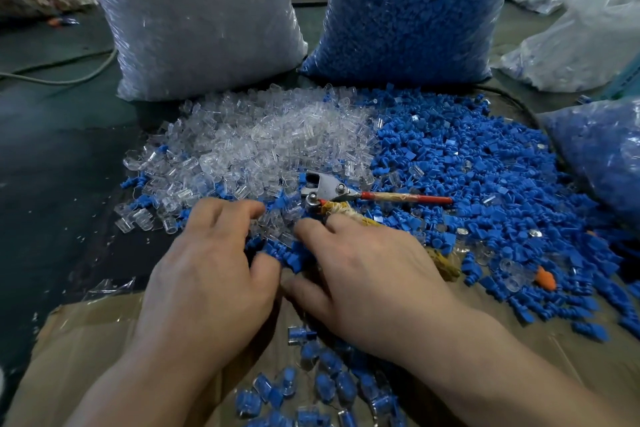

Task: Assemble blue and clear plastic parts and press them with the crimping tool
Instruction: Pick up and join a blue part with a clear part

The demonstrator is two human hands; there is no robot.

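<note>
A heap of clear plastic caps [256, 139] lies beside a heap of blue plastic plugs [467, 163] on the dark table. The crimping tool [323, 189] lies where the heaps meet, its red handle [408, 198] pointing right. Its other handle, wrapped in straw-coloured tape, runs under my right hand [363, 281], whose outer fingers curl over it while the index finger and thumb reach into the parts. My left hand [211, 270] is palm down just left of it, fingertips bent into the mixed pieces; what it holds is hidden. Assembled blue-in-clear pieces [322, 381] lie on cardboard [86, 340] below my hands.
A tall bag of clear caps [197, 17] and a tall bag of blue plugs [412, 10] stand behind the heaps. Another bag of blue parts [602, 156] sits at the right edge. An orange piece [547, 279] lies among the plugs. A cable [69, 80] crosses the far left.
</note>
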